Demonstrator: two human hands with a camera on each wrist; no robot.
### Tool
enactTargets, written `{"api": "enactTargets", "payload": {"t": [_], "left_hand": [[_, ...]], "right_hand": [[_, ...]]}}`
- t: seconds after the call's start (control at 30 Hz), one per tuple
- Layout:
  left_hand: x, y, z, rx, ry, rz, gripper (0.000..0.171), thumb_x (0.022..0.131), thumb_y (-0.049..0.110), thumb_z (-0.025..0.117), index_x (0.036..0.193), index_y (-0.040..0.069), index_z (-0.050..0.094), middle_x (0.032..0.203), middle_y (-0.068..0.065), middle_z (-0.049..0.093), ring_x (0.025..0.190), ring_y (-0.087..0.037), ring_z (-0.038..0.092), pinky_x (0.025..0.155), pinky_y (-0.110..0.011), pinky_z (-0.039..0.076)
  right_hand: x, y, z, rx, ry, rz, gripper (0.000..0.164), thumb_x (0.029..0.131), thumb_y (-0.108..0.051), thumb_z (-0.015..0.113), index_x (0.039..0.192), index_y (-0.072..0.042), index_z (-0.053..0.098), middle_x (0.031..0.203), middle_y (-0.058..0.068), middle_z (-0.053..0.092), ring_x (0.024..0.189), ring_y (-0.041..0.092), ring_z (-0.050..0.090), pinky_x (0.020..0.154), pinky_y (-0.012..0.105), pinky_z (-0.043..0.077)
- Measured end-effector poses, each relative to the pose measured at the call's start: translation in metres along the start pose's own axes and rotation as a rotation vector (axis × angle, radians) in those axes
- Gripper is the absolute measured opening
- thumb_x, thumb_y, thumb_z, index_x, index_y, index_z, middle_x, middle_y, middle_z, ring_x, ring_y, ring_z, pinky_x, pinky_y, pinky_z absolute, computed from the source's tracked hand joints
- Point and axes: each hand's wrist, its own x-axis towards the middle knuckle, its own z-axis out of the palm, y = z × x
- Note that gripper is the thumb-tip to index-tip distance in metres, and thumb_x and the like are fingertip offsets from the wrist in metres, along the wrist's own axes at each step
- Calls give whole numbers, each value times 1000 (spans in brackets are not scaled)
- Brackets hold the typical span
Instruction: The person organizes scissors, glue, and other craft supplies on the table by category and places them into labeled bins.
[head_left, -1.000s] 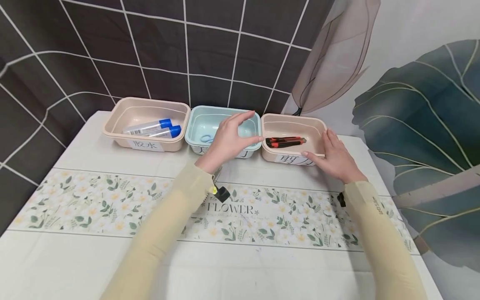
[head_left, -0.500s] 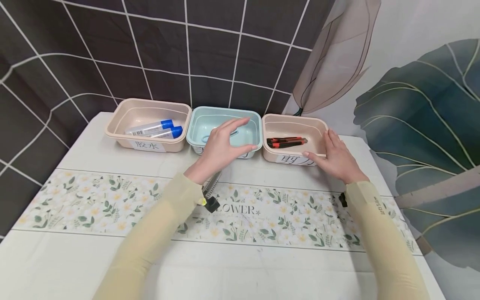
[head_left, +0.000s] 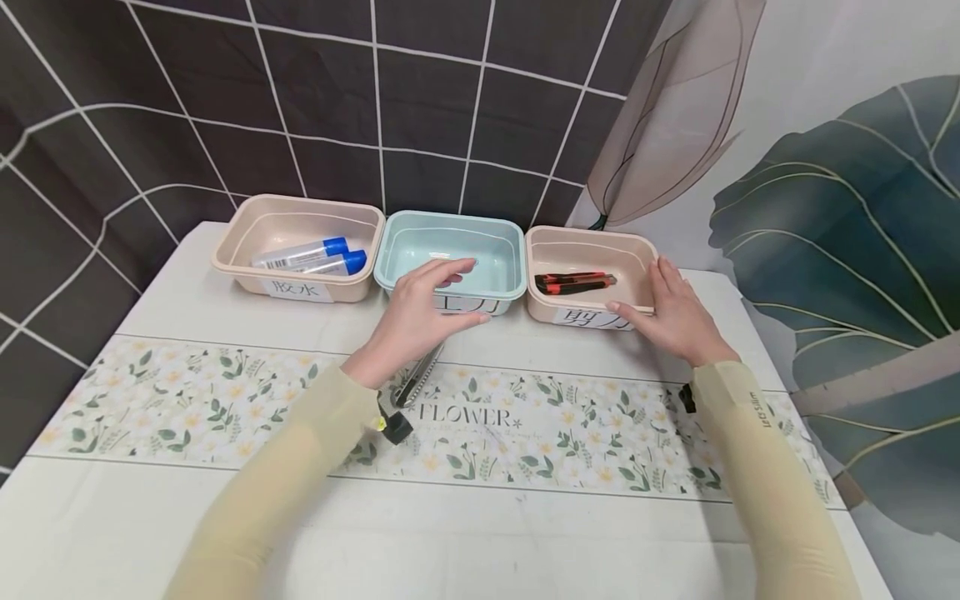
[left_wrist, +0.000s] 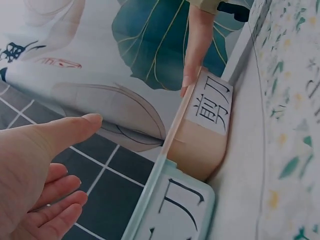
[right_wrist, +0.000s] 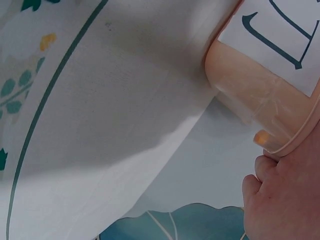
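My left hand (head_left: pixel 416 312) hovers in front of the light blue box (head_left: pixel 401 225), fingers loosely bent, thumb apart, holding nothing. It covers part of that box's inside and label. Below its wrist, a slim dark thing with a ridged edge, like a utility knife (head_left: pixel 418 379), lies on the table, partly hidden. My right hand (head_left: pixel 681 317) rests against the right end of a pink box (head_left: pixel 592 237), thumb at the front rim. Inside that box lie red-and-black utility knives (head_left: pixel 573 284). The right wrist view shows the box's corner (right_wrist: pixel 250 95) beside the hand.
A second pink box (head_left: pixel 247 212) on the left holds glue tubes (head_left: pixel 322 257) with blue caps. All three boxes stand in a row at the back of the white table (head_left: pixel 480 542), before a dark tiled-pattern backdrop (head_left: pixel 420 100). A flower-print strip (head_left: pixel 187 408) crosses the table.
My left hand has drawn back from over the blue box, down and left towards me, uncovering more of the box and of the dark thing on the table. The right hand stays put.
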Motion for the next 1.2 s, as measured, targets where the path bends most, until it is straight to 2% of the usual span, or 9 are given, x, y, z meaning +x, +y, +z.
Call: {"api": "enactTargets", "payload": {"t": [0.13, 0.27, 0.47, 0.7, 0.83, 1.2], "left_hand": [[-11, -3, -4, 8, -32, -46, 71, 79, 28, 91, 140, 8, 61, 132, -6, 64, 116, -22, 59, 99, -41, 47], [-22, -7, -7, 27, -82, -89, 71, 80, 32, 89, 141, 10, 61, 137, -4, 62, 122, -22, 57, 106, -40, 43], [-41, -14, -9, 43, -126, -92, 71, 81, 31, 89, 141, 7, 60, 140, -8, 60, 131, -26, 52, 112, -42, 37], [-66, -25, -12, 88, -190, -148, 73, 81, 32, 89, 141, 6, 59, 138, -8, 61, 127, -27, 56, 108, -43, 42], [-77, -28, -15, 104, -207, -177, 75, 79, 32, 90, 141, 5, 59, 139, -8, 60, 128, -27, 54, 109, -45, 41], [-96, -32, -22, 160, -236, -250, 81, 75, 33, 93, 142, 6, 58, 138, -9, 60, 124, -30, 57, 107, -49, 43]], "right_hand": [[0, -1, 0, -3, -3, 5, 112, 93, -74, 47, 160, 3, 0, 167, 21, -6, 153, 38, -4, 118, 63, 6], [0, -2, -1, -4, -8, 10, 112, 94, -74, 46, 160, 2, -2, 167, 20, -9, 153, 37, -7, 117, 65, 7], [0, -2, -1, 3, -5, 4, 111, 94, -73, 48, 160, 2, -2, 167, 21, -8, 152, 39, -5, 116, 66, 8], [0, -1, 0, -2, -4, 3, 112, 94, -73, 47, 160, 3, -1, 167, 21, -7, 153, 38, -5, 118, 64, 7], [1, 0, 0, -4, -4, 2, 112, 94, -73, 47, 159, 3, -1, 167, 21, -8, 153, 37, -5, 118, 64, 6], [1, -3, 0, -7, -4, 12, 113, 93, -74, 47, 159, 3, -2, 167, 21, -8, 153, 39, -4, 117, 64, 6]]}}
